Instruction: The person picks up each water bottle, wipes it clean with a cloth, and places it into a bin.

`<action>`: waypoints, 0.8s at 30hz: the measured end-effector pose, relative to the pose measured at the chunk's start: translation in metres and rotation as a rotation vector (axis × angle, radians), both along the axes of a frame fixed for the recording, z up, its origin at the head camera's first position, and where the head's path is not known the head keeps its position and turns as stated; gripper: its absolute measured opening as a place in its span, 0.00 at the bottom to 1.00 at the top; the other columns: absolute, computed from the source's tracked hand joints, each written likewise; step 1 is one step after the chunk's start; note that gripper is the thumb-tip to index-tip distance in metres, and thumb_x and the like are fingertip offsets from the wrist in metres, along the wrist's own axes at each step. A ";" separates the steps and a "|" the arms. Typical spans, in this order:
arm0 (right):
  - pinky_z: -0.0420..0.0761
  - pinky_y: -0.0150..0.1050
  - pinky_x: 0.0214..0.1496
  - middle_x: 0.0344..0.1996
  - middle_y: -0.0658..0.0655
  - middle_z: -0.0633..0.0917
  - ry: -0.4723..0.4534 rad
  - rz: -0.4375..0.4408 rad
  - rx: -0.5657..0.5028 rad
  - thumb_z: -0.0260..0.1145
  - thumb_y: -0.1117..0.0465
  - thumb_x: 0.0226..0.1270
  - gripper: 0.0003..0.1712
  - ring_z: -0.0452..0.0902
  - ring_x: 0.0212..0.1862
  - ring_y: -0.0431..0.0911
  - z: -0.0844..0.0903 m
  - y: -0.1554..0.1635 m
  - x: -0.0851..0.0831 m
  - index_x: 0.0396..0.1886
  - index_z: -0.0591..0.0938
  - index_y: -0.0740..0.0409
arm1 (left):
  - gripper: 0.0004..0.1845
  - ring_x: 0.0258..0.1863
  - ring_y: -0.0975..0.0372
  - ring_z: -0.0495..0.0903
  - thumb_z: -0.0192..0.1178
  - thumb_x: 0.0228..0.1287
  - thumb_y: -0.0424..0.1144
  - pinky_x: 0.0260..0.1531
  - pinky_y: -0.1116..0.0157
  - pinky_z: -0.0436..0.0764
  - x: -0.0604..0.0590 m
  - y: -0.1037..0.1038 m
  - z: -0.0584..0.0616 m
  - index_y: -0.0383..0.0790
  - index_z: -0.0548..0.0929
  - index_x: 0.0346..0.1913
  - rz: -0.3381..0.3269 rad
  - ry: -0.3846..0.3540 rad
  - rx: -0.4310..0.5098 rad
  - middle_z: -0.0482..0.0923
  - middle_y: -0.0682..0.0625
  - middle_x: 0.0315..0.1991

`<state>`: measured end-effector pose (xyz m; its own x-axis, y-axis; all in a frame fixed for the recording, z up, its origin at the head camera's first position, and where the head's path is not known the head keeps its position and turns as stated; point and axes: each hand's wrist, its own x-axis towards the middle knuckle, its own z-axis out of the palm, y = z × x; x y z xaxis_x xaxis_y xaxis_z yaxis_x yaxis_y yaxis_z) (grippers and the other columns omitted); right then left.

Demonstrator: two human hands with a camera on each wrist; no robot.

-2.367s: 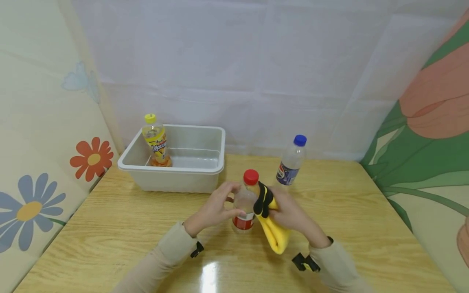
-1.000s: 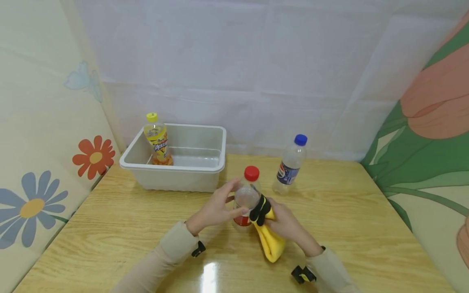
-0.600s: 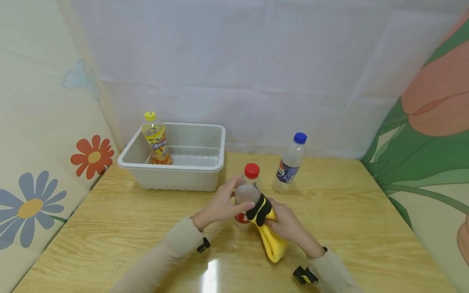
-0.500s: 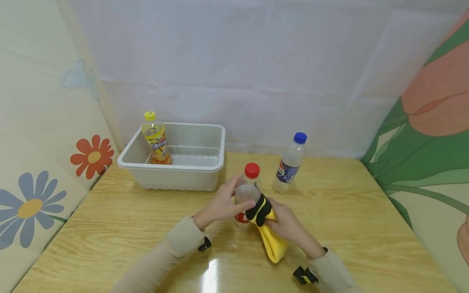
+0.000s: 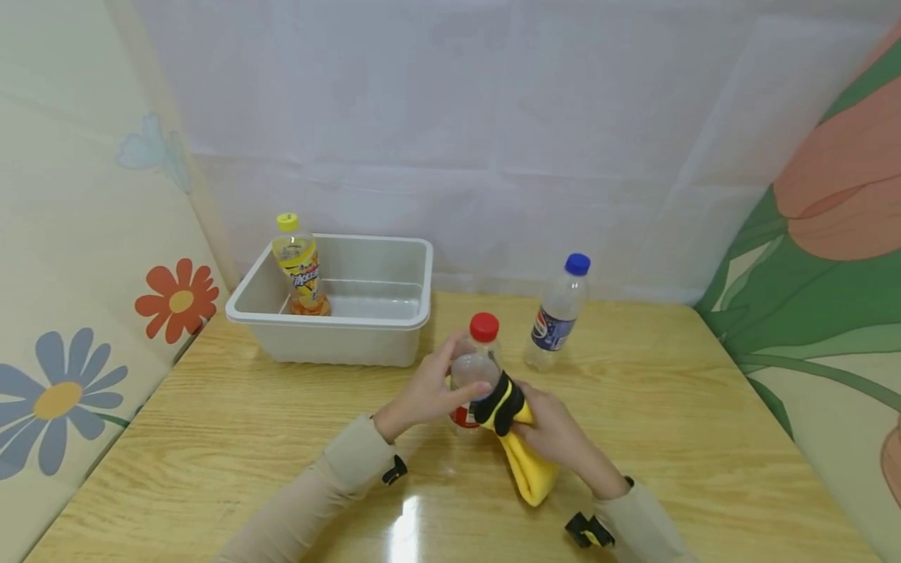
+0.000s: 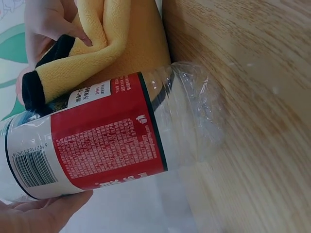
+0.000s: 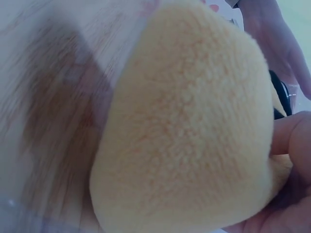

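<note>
A clear plastic bottle (image 5: 475,371) with a red cap and a red-and-white label stands roughly upright at the middle of the table. My left hand (image 5: 425,393) grips it from the left, thumb across the front. On its right side, my right hand (image 5: 554,428) holds a folded yellow cloth (image 5: 529,467) with black edging against the bottle. The left wrist view shows the label (image 6: 104,141) and the cloth's edge touching the bottle's wall; whether the base meets the table is unclear. In the right wrist view the cloth (image 7: 184,126) hides most of the bottle.
A light grey plastic tub (image 5: 352,344) sits at the back left, with a yellow-capped bottle (image 5: 303,274) leaning inside. Behind my right hand, a blue-capped bottle (image 5: 554,324) stands on the wooden table (image 5: 211,438). A white sheet (image 5: 464,141) hangs behind.
My left thumb has shifted right across the bottle. The cloth's black edge has moved down and left, onto the label area. The red-capped bottle has shifted slightly; the other bottles stay put.
</note>
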<state>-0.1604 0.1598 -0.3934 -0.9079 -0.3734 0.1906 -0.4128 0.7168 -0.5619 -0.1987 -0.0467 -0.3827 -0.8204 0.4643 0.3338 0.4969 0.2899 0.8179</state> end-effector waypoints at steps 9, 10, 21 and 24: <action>0.78 0.47 0.42 0.41 0.62 0.81 0.034 -0.024 0.004 0.68 0.72 0.49 0.30 0.77 0.39 0.50 0.005 0.008 0.001 0.55 0.72 0.68 | 0.38 0.54 0.53 0.71 0.66 0.54 0.42 0.50 0.54 0.75 -0.001 -0.001 0.001 0.32 0.57 0.61 -0.011 -0.006 0.028 0.70 0.39 0.56; 0.78 0.47 0.42 0.41 0.63 0.81 0.044 -0.030 0.007 0.68 0.72 0.49 0.30 0.77 0.39 0.51 0.005 0.009 0.001 0.55 0.72 0.68 | 0.37 0.53 0.53 0.72 0.66 0.53 0.42 0.49 0.55 0.76 -0.001 -0.001 0.001 0.32 0.58 0.61 -0.011 -0.002 0.028 0.70 0.39 0.55; 0.76 0.41 0.33 0.35 0.61 0.81 0.108 -0.052 -0.021 0.68 0.74 0.47 0.32 0.73 0.32 0.45 0.019 0.022 0.000 0.56 0.71 0.68 | 0.37 0.48 0.55 0.71 0.67 0.52 0.40 0.40 0.67 0.80 -0.001 -0.005 0.002 0.32 0.62 0.62 0.000 0.093 0.019 0.68 0.42 0.51; 0.77 0.44 0.35 0.38 0.64 0.81 0.128 -0.052 -0.035 0.68 0.74 0.46 0.33 0.75 0.34 0.48 0.024 0.025 0.000 0.56 0.71 0.69 | 0.38 0.49 0.55 0.71 0.67 0.52 0.39 0.42 0.66 0.79 0.000 -0.005 0.003 0.33 0.60 0.64 0.004 0.074 0.039 0.70 0.42 0.51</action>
<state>-0.1604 0.1844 -0.3694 -0.8934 -0.3178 0.3177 -0.4454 0.7201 -0.5321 -0.1990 -0.0512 -0.3801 -0.7946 0.4465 0.4114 0.5554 0.2610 0.7896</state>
